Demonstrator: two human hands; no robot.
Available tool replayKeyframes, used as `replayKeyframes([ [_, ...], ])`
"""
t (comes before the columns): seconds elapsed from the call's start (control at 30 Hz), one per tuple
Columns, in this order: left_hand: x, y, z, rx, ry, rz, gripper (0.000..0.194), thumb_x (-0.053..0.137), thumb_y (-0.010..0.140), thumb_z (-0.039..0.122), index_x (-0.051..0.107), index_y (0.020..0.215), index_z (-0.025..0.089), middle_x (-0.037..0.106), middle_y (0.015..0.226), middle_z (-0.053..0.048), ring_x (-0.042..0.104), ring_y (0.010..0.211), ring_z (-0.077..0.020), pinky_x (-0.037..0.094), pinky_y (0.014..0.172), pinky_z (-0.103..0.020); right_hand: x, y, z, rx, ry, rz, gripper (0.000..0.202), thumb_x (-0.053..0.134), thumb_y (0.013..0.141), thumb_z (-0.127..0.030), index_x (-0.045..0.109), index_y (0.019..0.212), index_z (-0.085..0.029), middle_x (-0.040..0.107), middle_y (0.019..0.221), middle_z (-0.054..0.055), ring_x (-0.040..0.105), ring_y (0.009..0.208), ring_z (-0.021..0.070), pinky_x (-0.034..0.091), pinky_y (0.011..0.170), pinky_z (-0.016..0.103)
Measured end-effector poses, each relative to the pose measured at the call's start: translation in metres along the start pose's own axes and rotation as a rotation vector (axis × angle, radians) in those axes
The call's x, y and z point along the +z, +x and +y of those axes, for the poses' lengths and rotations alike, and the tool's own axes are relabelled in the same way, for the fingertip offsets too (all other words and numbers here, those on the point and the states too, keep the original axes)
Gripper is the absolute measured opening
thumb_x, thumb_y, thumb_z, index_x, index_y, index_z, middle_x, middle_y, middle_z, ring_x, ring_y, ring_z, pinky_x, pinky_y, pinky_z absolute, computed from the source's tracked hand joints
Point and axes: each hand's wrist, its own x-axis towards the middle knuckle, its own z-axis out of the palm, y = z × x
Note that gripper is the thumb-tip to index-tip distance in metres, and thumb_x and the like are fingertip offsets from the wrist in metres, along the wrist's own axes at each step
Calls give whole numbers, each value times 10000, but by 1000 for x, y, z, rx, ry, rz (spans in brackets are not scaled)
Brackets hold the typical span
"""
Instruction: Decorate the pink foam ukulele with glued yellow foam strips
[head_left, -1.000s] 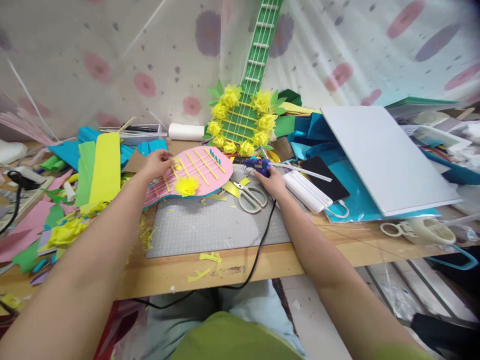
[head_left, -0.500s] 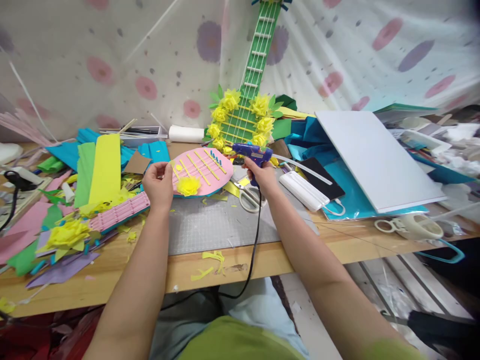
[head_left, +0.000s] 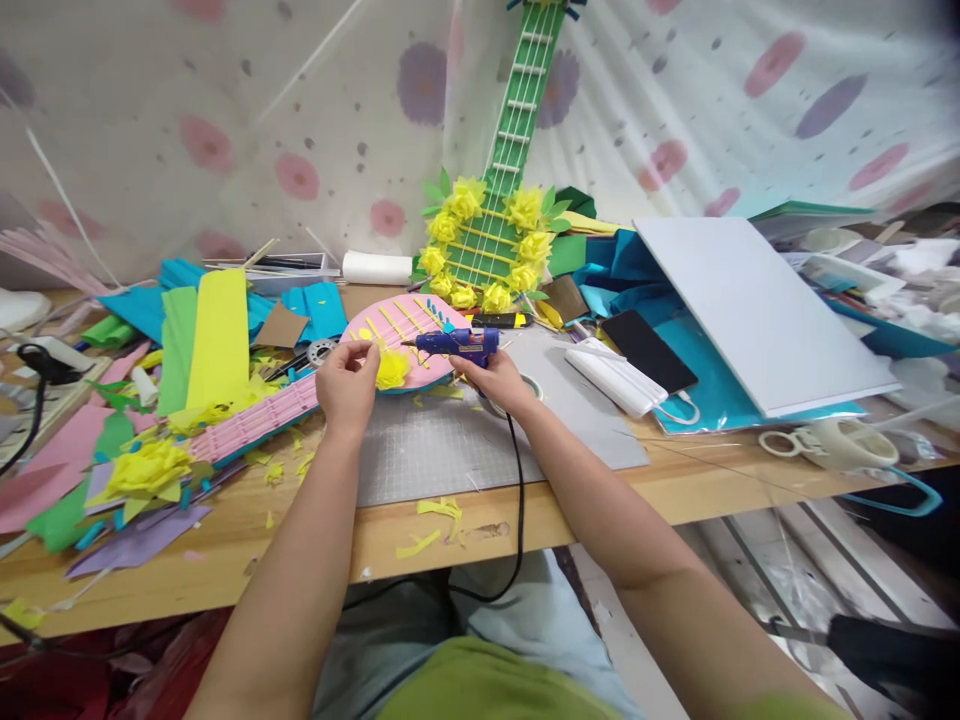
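My right hand [head_left: 496,382] is wrapped around a blue hot glue gun [head_left: 461,343], its nozzle pointing left toward my other hand. A black cord runs down from the gun past the table edge. The fingers of my left hand [head_left: 346,385] are pinched together close to the nozzle; whatever is between them is too small or hidden to make out. Beneath both hands lies a pink paper guitar [head_left: 409,375] with yellow strips and blue pegs on its body. One yellow paper flower [head_left: 391,370] sits on that body, beside my left fingertips. Scissors [head_left: 517,395] are partly covered by my right hand.
A green paper guitar [head_left: 484,245] ringed with yellow flowers leans against the curtain. The grey cutting mat [head_left: 435,455] carries yellow scraps. Coloured crepe paper [head_left: 217,335] is heaped at left. On the right are a white power bank [head_left: 615,378], a black phone [head_left: 649,350] and a white board [head_left: 757,310].
The glue gun has moved left and down in my right hand, so its nozzle is near my left fingers. My left hand has shifted slightly right. The glue stick trailing behind the gun no longer shows.
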Motion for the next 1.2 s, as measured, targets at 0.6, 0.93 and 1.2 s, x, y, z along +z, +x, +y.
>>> replayKeyframes([
  [0.6, -3, 1, 2, -9, 27, -22, 266, 644, 656, 396, 712, 770, 166, 666, 700, -30, 524, 558, -111, 449, 621, -265, 12, -2, -9, -49, -67, -5, 410, 596, 702, -561, 665, 851, -186, 644, 723, 24, 595, 756, 185, 451, 656, 280],
  [0.93, 0, 1, -4, -15, 44, -49, 278, 653, 645, 413, 724, 776, 178, 659, 678, -31, 527, 562, -121, 448, 608, -262, 11, -1, -5, -66, -86, 12, 382, 593, 713, -542, 674, 853, -195, 643, 727, 20, 603, 797, 198, 455, 672, 288],
  [1.2, -1, 0, -2, 0, 69, -57, 286, 642, 660, 412, 730, 794, 175, 632, 639, -24, 497, 532, -114, 422, 579, -255, 11, 1, -2, -78, -96, 8, 391, 596, 719, -523, 684, 913, -195, 670, 794, 22, 613, 804, 197, 461, 724, 304],
])
